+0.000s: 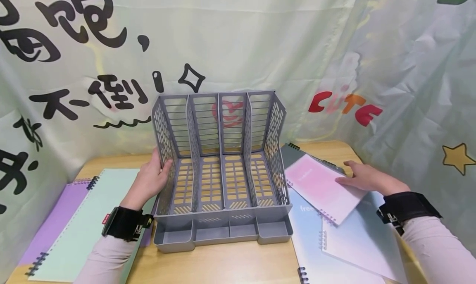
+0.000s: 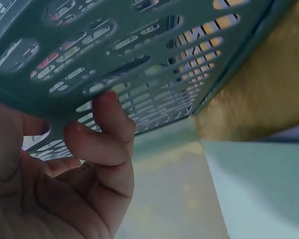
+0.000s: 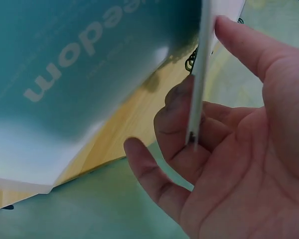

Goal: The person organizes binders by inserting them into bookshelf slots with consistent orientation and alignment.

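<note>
A grey desk file organizer (image 1: 223, 211) with slatted compartments and a row of shallow front trays stands mid-table. My left hand (image 1: 150, 178) grips its left side panel, and the left wrist view has the fingers (image 2: 112, 117) curled at the perforated panel (image 2: 139, 64). On the right, a pink spiral notebook (image 1: 320, 184) lies over other notebooks with its near right corner raised. My right hand (image 1: 366, 178) pinches that notebook by its edge. The right wrist view shows the notebook's edge (image 3: 202, 84) between thumb and fingers. All the compartments hold nothing.
Beneath the pink notebook are a blue "freedom" notebook (image 1: 308, 234), a pale notebook (image 1: 364, 251) and a dark grey one (image 1: 291, 153). Left of the organizer, a mint green notebook (image 1: 85, 230) overlaps a purple one (image 1: 55, 222). A printed curtain (image 1: 238, 48) hangs behind the wooden table (image 1: 223, 267).
</note>
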{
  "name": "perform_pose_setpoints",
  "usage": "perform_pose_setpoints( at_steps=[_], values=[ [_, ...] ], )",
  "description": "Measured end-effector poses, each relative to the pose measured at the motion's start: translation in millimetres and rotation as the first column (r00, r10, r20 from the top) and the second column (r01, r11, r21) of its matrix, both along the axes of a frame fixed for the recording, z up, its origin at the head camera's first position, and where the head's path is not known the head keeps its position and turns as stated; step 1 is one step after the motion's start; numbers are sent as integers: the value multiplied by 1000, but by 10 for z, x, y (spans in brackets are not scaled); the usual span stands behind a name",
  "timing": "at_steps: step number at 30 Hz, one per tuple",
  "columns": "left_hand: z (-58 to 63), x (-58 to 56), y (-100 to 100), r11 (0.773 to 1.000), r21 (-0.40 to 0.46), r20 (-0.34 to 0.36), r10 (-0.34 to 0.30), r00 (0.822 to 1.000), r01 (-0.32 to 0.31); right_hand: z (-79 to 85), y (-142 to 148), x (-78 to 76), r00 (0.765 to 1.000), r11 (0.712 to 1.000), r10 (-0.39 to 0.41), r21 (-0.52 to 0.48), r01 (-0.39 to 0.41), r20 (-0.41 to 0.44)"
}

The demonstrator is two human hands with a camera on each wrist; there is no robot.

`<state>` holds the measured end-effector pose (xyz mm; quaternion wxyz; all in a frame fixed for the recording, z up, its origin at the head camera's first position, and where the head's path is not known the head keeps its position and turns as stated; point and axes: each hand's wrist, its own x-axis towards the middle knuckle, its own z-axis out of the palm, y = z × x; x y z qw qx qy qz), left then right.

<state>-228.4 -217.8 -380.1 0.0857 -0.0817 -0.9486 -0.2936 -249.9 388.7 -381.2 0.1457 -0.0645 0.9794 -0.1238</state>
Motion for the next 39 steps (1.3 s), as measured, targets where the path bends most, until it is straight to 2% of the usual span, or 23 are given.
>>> perform_pose_setpoints(
  at_steps=[7,17,25,39],
  values=[
    [-49,27,-36,1000,20,10,-8,1000,8,-48,-63,-7,999,999,35,-41,-35,4],
    [-91,5,-13,999,50,-13,-11,1000,11,-98,-133,110,992,994,93,-46,-98,-89],
    [-69,-11,13,999,52,-31,13,999,-11,-59,-257,208,986,992,81,-81,-93,-146],
    [-90,-44,28,998,60,-46,23,999,-21,21,-370,327,988,974,37,-216,-69,-148]
  ],
)
